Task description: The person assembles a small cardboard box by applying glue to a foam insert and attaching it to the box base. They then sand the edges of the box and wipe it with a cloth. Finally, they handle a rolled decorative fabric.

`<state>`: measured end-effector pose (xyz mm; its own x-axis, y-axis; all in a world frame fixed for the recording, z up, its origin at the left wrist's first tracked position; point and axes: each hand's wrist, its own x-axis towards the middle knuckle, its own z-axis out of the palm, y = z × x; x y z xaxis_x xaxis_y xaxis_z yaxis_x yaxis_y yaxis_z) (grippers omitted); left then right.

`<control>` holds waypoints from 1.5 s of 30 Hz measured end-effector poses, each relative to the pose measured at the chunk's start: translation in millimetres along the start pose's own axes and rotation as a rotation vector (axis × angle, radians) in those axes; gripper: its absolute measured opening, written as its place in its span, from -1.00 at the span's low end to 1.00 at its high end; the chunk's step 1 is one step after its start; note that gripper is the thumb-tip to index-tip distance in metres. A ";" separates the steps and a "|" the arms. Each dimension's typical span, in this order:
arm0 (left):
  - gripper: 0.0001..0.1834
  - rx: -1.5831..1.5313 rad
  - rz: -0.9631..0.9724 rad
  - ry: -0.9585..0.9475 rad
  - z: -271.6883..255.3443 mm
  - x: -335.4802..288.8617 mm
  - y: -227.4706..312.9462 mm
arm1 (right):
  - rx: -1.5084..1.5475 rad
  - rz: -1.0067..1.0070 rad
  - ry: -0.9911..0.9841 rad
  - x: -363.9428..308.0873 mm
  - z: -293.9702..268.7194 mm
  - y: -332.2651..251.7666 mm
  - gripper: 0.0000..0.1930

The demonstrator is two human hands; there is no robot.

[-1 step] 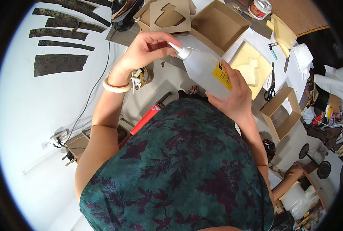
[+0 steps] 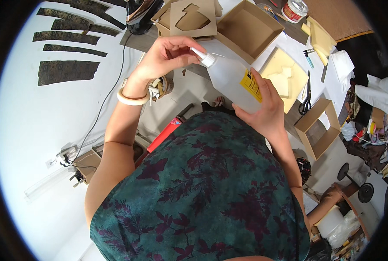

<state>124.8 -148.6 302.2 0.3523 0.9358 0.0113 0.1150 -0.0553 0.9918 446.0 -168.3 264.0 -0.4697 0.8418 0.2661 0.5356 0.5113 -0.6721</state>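
Note:
A translucent white squeeze bottle (image 2: 229, 77) with a pointed white nozzle and a yellow label is held tilted in front of me, its tip toward the upper left. My right hand (image 2: 265, 102) wraps round the lower body, thumb on the near side and fingers over the label. At the other end my left hand (image 2: 170, 56), with a cream bangle (image 2: 133, 100) on its wrist, has its thumb and index finger closed about the nozzle. The left hand's other fingers are curled and partly hidden. Whether a small cap sits on the tip cannot be made out.
An open brown cardboard box (image 2: 250, 30) and a card with a cut-out (image 2: 193, 19) lie on the table beyond the bottle. To the right are yellow foam (image 2: 283, 76), black scissors (image 2: 306, 104) and a cardboard frame (image 2: 319, 128). A full bin (image 2: 162, 87) stands below my left hand.

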 end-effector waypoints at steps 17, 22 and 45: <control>-0.75 -0.125 -0.115 0.868 -25.0 -45.2 -65.8 | -0.079 -0.052 -0.043 20.3 43.7 -19.6 -0.04; -0.73 -0.198 0.022 0.814 3.4 -50.5 -37.8 | -0.067 -0.033 -0.077 26.9 48.3 -25.2 -0.09; -0.59 -0.697 0.052 0.790 -47.4 -95.0 -82.1 | 0.354 0.068 -0.398 24.7 48.7 -1.4 -0.02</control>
<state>38.0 -216.4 225.7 -0.3923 0.9129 -0.1131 -0.5304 -0.1240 0.8386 399.5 -156.6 237.8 -0.7090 0.7049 -0.0222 0.3368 0.3108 -0.8888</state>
